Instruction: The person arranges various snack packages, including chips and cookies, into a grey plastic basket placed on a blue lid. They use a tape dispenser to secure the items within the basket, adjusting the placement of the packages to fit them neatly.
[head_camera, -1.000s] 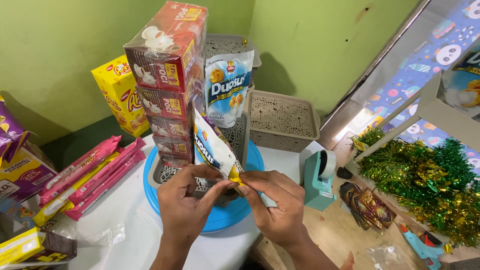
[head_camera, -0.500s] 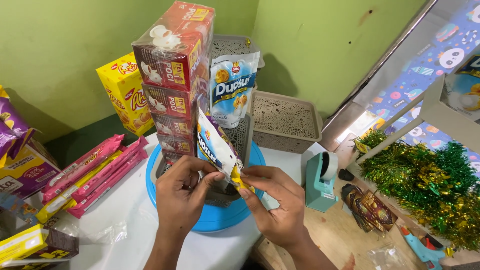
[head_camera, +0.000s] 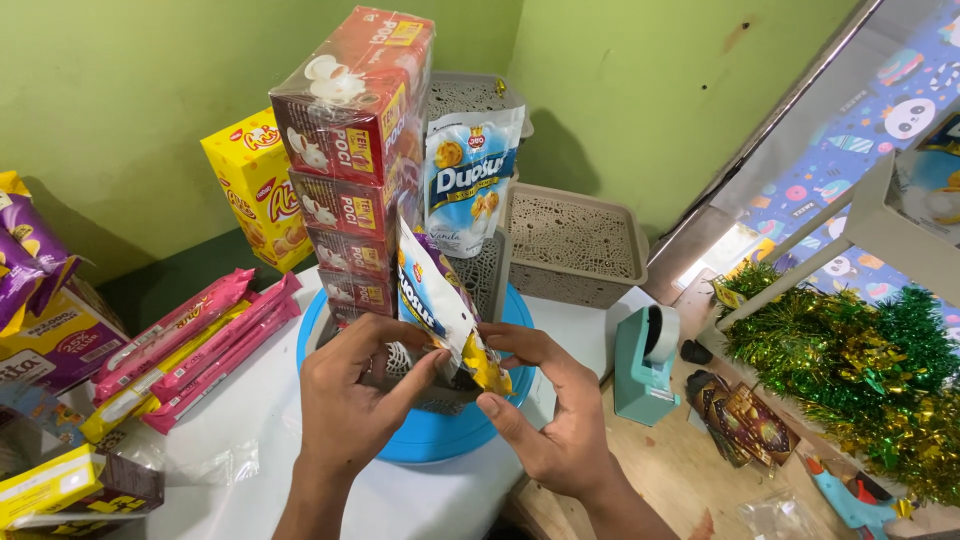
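The lower end of the snack pouch (head_camera: 432, 300) is hidden behind both thumbs, and the grey basket (head_camera: 487, 275) under it is largely covered by the hands. The bright window at the right washes out detail there.

A stack of red cartons (head_camera: 352, 150) stands on the blue round tray (head_camera: 440, 440) near the table's middle. A second white-and-blue pouch (head_camera: 470, 180) leans against the stack. A yellow box (head_camera: 258, 190) stands at the far left edge; pink wrapped packs (head_camera: 190, 340) lie along the left side.

The left hand (head_camera: 350, 410) and right hand (head_camera: 555, 420) are both closed in a pinch on the pouch's bottom edge, fingertips touching it, with the pouch tilted upright between them above the tray.
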